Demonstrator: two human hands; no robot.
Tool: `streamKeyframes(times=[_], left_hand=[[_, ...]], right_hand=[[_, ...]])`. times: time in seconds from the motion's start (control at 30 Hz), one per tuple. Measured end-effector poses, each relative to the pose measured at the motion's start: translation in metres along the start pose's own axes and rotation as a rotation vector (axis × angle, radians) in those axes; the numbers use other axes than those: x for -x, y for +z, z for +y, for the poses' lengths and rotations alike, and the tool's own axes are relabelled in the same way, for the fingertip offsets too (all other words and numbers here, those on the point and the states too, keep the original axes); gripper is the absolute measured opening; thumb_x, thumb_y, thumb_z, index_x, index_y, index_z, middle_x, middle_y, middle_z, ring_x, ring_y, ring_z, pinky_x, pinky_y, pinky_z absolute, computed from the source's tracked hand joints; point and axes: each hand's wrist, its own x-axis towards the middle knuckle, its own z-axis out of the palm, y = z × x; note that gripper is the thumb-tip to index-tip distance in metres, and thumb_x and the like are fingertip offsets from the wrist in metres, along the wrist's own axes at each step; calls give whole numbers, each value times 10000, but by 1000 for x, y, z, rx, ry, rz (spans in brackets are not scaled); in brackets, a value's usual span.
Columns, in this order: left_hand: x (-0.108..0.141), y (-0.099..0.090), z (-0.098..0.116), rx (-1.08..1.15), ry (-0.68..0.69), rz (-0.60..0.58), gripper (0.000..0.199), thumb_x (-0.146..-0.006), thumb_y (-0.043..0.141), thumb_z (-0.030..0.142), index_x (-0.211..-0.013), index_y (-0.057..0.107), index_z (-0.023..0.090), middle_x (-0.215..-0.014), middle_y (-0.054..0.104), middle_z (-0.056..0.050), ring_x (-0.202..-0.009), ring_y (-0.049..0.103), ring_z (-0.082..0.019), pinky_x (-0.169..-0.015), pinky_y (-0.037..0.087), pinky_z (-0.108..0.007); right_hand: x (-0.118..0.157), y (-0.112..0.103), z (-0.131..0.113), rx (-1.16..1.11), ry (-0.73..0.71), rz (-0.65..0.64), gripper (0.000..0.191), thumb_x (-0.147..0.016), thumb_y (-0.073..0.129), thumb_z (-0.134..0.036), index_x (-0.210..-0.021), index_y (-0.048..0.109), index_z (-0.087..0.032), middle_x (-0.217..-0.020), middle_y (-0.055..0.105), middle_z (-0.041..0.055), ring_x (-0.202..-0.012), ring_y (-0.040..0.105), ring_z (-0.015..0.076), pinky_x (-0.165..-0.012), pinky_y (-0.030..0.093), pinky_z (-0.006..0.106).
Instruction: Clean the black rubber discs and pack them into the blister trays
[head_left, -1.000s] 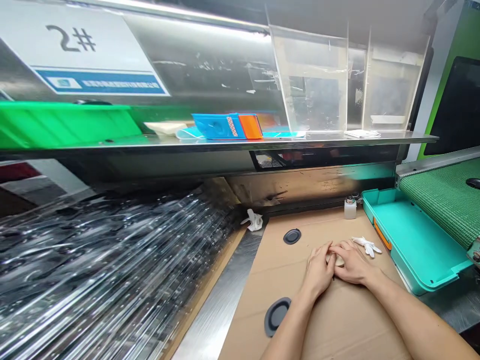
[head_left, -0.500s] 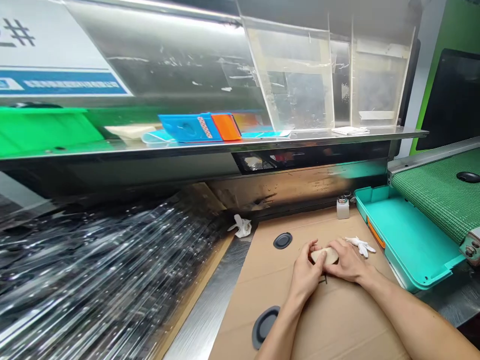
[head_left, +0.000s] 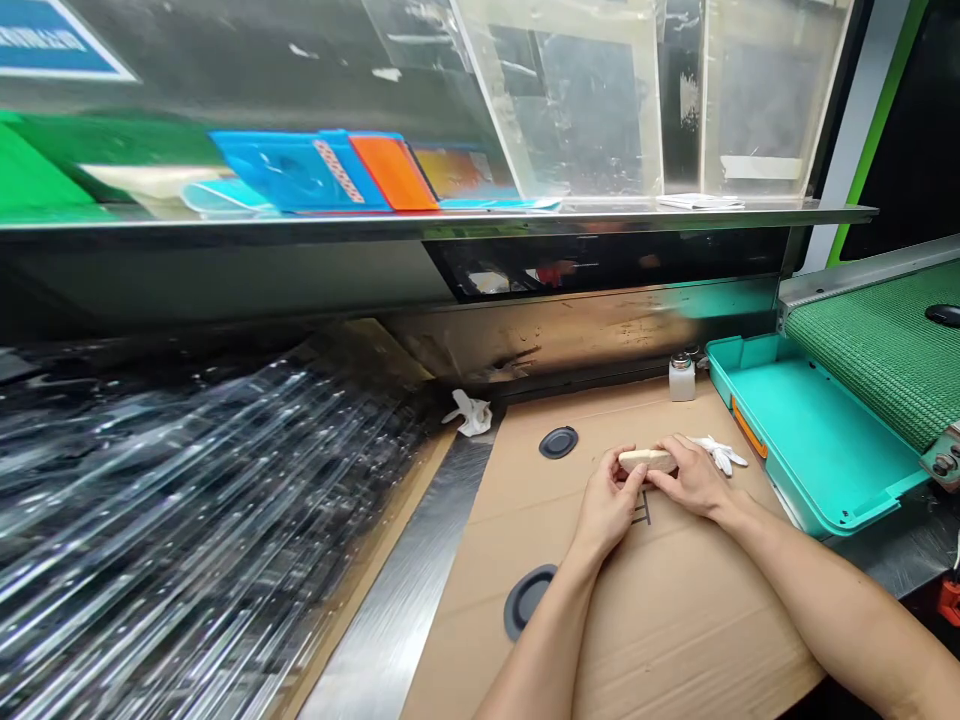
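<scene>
Both hands grip a small cream-coloured oval piece (head_left: 646, 460), held edge-on just above a sheet of cardboard (head_left: 675, 610). Its exact kind I cannot make out. My left hand (head_left: 611, 503) pinches the left end between thumb and fingers. At the right end, my right hand (head_left: 696, 477) closes on it with thumb and fingertips. A dark grey oval part (head_left: 559, 442) lies on the cardboard beyond my left hand. Nearer to me, a larger dark grey oval part (head_left: 527, 603) is partly covered by my left forearm. White gloves (head_left: 721, 455) lie right beside my right hand.
A small bottle with a metal cap (head_left: 682, 378) stands at the cardboard's back edge. To the right are a turquoise tray (head_left: 817, 440) and a green conveyor belt (head_left: 885, 340). Clear plastic trays (head_left: 225, 530) fill the left. A metal shelf (head_left: 480, 218) crosses above; a crumpled white glove (head_left: 471, 412) lies back left.
My hands have tipped the cream-coloured piece, so its thin edge now shows instead of its broad oval face. The whole scene sits higher in the view.
</scene>
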Motion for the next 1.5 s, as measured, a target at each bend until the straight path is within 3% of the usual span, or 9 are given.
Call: streamKeyframes(times=[0.2,0.47,0.6,1.07,1.23,1.33,1.43,1.5], left_hand=[[-1,-1,-3,31,16,27,520,-796,718,462,-1189,567,156,-1105,681,-120,-985,650,-225,-882,508,-352],[-1,3,1,56,8,55,569,-795,730,447,-1244,545,150,-1079,692,-115,-901,661,-200,-791,516,-314],[1,6,5,93,20,61,558,-800,728,441,-1236,536,153,-1099,694,-119,-963,666,-209,-830,512,-315],[3,8,6,18,40,92,553,-820,710,476,-1239,554,149,-1081,685,-124,-919,661,-212,-804,535,-331],[9,5,20,-169,183,153,446,-888,631,392,-1294,561,220,-1305,583,-119,-1097,614,-220,-906,516,-349],[11,1,29,-235,277,68,292,-898,619,367,-1153,639,227,-1335,566,-107,-1223,559,-239,-988,477,-371],[12,0,34,-254,288,-33,225,-893,643,376,-1051,685,221,-1214,643,-91,-1171,588,-234,-1011,461,-384],[13,1,37,-226,284,-38,226,-882,666,381,-1039,702,222,-1149,678,-82,-1119,612,-228,-991,470,-373]], right_hand=[[0,-1,0,-5,-11,2,224,-927,664,-241,-1143,611,-210,-1072,668,57,-967,619,211,-842,452,320],[-2,0,3,-92,-2,54,173,-954,624,-302,-1102,653,-218,-1052,700,44,-959,638,199,-847,456,310],[-2,2,6,-130,13,66,191,-953,606,-330,-1098,665,-221,-1068,707,46,-973,643,200,-844,461,307],[-3,2,5,-183,56,84,220,-948,578,-389,-1061,676,-229,-1027,717,32,-943,653,197,-830,470,303],[-2,3,4,-212,76,82,250,-940,596,-416,-1076,683,-226,-1037,726,29,-936,660,191,-840,476,301],[-2,3,3,-268,88,57,275,-930,597,-424,-1084,694,-218,-1038,730,35,-934,661,190,-826,488,297],[-4,1,3,-398,145,24,295,-893,619,-429,-1055,710,-200,-982,734,30,-877,660,180,-769,502,278],[-5,-1,3,-491,205,5,332,-857,655,-461,-1027,717,-183,-932,731,27,-817,654,169,-728,507,265]])
